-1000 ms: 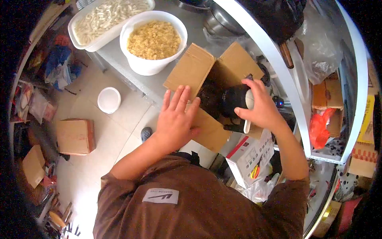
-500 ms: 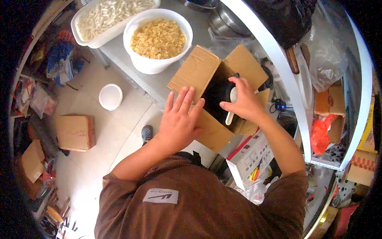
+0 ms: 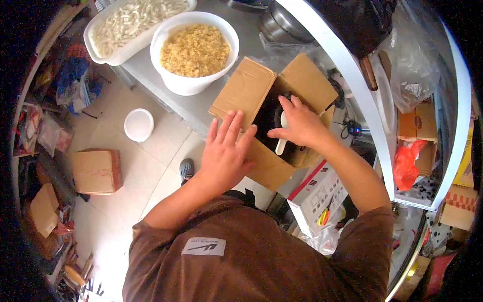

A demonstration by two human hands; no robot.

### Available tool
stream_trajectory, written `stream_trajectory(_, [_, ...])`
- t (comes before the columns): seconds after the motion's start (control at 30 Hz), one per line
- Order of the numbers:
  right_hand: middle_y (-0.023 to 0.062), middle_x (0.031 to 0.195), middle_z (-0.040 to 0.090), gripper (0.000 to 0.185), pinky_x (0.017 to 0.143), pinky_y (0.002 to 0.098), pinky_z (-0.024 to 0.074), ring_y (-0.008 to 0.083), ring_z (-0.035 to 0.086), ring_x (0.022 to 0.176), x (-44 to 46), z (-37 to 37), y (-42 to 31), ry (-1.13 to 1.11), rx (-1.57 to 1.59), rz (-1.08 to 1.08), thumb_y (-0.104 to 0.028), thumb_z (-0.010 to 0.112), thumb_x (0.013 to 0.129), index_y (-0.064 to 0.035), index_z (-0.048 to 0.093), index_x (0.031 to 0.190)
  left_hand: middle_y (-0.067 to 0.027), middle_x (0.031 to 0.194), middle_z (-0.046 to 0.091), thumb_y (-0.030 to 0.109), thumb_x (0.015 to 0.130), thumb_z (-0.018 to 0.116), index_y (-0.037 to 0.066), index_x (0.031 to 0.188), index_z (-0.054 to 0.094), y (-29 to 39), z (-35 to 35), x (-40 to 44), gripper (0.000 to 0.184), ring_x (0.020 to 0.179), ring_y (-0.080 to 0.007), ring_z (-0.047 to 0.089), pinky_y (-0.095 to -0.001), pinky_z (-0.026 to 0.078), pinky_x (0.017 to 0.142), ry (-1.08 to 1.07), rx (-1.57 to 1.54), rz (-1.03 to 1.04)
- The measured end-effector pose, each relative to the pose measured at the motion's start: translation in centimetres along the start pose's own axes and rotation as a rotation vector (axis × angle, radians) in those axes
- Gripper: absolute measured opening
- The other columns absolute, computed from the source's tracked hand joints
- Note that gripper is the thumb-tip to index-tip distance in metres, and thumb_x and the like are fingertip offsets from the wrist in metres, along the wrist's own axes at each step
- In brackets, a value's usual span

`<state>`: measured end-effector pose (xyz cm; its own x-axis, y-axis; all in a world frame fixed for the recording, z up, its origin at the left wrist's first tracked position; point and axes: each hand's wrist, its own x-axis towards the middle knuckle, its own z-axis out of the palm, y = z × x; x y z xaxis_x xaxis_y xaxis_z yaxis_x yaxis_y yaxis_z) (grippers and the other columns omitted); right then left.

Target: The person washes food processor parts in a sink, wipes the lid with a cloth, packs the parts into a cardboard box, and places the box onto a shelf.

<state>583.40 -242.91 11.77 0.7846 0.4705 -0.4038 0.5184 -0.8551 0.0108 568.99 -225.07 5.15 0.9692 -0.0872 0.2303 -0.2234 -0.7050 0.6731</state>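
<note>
An opened cardboard box (image 3: 240, 93) with raised flaps stands at the edge of the grey table. My left hand (image 3: 226, 146) lies with fingers spread across its near left flaps, pressing on the cardboard. Inside the box's dark interior, my right hand (image 3: 303, 122) curls its thumb and fingers around a dark round container (image 3: 277, 116). A white spoon (image 3: 281, 146) lies against that container, its handle pointing towards me and its bowl partly under my hand. The rest of the box's contents is too dark to make out.
On the grey table (image 3: 166, 95) stand a white tub of yellowish crumbly food (image 3: 195, 50), a white tray of pale strips (image 3: 138, 25) and a dark metal pot (image 3: 284, 25). A white shelf frame (image 3: 347, 75) rises on the right. A closed carton (image 3: 95, 171) sits on the floor.
My right hand has shifted slightly left with the dark container and the white spoon. My left hand stays on the flap, and the view has tilted a little.
</note>
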Motion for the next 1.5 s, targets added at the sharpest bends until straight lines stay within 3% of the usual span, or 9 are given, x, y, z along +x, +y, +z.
stream_trajectory(0.27, [0.0182, 0.132, 0.049, 0.056, 0.103, 0.0413, 0.0387, 0.0392, 0.048, 0.12, -6.0, -3.5, 1.0, 0.153, 0.178, -0.026, -0.028, 0.07, 0.082, -0.0059, 0.051, 0.131, -0.0206, 0.134, 0.047, 0.008, 0.074, 0.072, 0.001, 0.117, 0.057, -3.3, 1.0, -3.2, 0.046, 0.125, -0.0352, 0.045, -0.0479, 0.038, 0.104, 0.341, -0.352, 0.224])
stream_trajectory(0.47, [0.0152, 0.13, 0.05, 0.039, 0.101, 0.0423, 0.0404, 0.034, 0.051, 0.117, -10.2, 1.9, 3.6, 0.685, 0.115, 0.031, -0.015, 0.066, 0.084, -0.0044, 0.059, 0.12, -0.014, 0.134, 0.048, -0.004, 0.078, 0.065, 0.002, 0.132, 0.045, -4.0, 1.3, -2.0, 0.057, 0.125, -0.0251, 0.046, -0.039, 0.04, 0.103, -0.019, -0.959, -0.336])
stream_trajectory(0.6, [0.0153, 0.134, 0.049, 0.038, 0.101, 0.0383, 0.041, 0.0293, 0.05, 0.121, -12.5, 6.2, 5.0, 0.933, 0.589, 0.199, -0.015, 0.058, 0.092, -0.0037, 0.053, 0.128, -0.0219, 0.142, 0.037, 0.0, 0.072, 0.072, 0.005, 0.147, 0.024, -4.0, 1.5, -0.2, 0.089, 0.133, -0.0359, 0.036, -0.0408, 0.032, 0.108, -0.107, -0.545, -0.032])
stream_trajectory(0.67, [0.015, 0.133, 0.052, 0.041, 0.099, 0.037, 0.0438, 0.0263, 0.053, 0.119, -13.6, 7.8, 4.7, 0.674, 1.468, 0.134, -0.022, 0.05, 0.099, -0.0047, 0.046, 0.136, -0.0229, 0.144, 0.034, 0.005, 0.07, 0.076, 0.004, 0.147, 0.022, -3.5, 1.7, 0.9, 0.094, 0.135, -0.0379, 0.033, -0.0402, 0.028, 0.111, -0.118, -0.6, 0.055])
stream_trajectory(0.83, [0.0125, 0.143, 0.043, 0.056, 0.101, 0.0404, 0.0417, 0.0272, 0.047, 0.126, -13.7, 18.0, 5.9, 0.715, 1.286, 0.308, -0.008, 0.053, 0.094, -0.007, 0.031, 0.146, -0.0132, 0.142, 0.041, 0.008, 0.066, 0.081, 0.001, 0.141, 0.034, -6.8, 6.1, 2.0, 0.089, 0.13, -0.0253, 0.037, -0.0355, 0.028, 0.108, -0.339, -1.035, -0.142])
stream_trajectory(1.03, [0.0096, 0.156, 0.018, 0.094, 0.108, 0.0465, 0.0327, 0.0254, 0.029, 0.139, -12.5, 20.3, 2.4, 0.477, 1.25, 0.178, -0.009, 0.075, 0.076, -0.0112, 0.016, 0.15, -0.0094, 0.127, 0.053, 0.02, 0.084, 0.072, 0.0, 0.135, 0.042, -6.4, 5.3, 3.9, 0.063, 0.113, -0.0193, 0.05, -0.0363, 0.041, 0.098, -0.522, -0.639, -0.133])
stream_trajectory(1.23, [0.022, 0.145, 0.038, 0.087, 0.109, 0.0385, 0.0327, 0.0331, 0.04, 0.132, -13.9, 15.3, 3.6, 0.468, 1.175, 0.02, -0.014, 0.072, 0.078, -0.0047, 0.022, 0.148, -0.0097, 0.127, 0.054, 0.02, 0.086, 0.071, 0.0, 0.132, 0.042, -4.0, 5.6, 2.8, 0.058, 0.117, -0.0202, 0.049, -0.0354, 0.037, 0.101, -0.269, -0.923, -0.206])
stream_trajectory(1.37, [0.0187, 0.137, 0.047, 0.053, 0.104, 0.0416, 0.038, 0.0334, 0.047, 0.124, -17.7, 9.2, 8.1, 1.028, 0.782, 0.189, -0.012, 0.066, 0.084, -0.0027, 0.047, 0.133, -0.0104, 0.133, 0.049, 0.022, 0.088, 0.068, 0.002, 0.137, 0.037, -4.2, 5.7, 2.3, 0.062, 0.123, -0.021, 0.045, -0.0362, 0.033, 0.106, -0.307, -0.932, -0.215])
stream_trajectory(1.5, [0.0172, 0.134, 0.049, 0.064, 0.106, 0.0433, 0.0349, 0.0356, 0.042, 0.127, -19.0, -1.5, 13.3, 1.337, 0.165, 0.21, -0.017, 0.073, 0.077, -0.0048, 0.046, 0.134, -0.0111, 0.134, 0.048, 0.023, 0.088, 0.068, 0.0, 0.137, 0.036, -3.3, 5.9, 2.3, 0.063, 0.124, -0.0219, 0.044, -0.0376, 0.032, 0.107, -0.26, -0.91, -0.205])
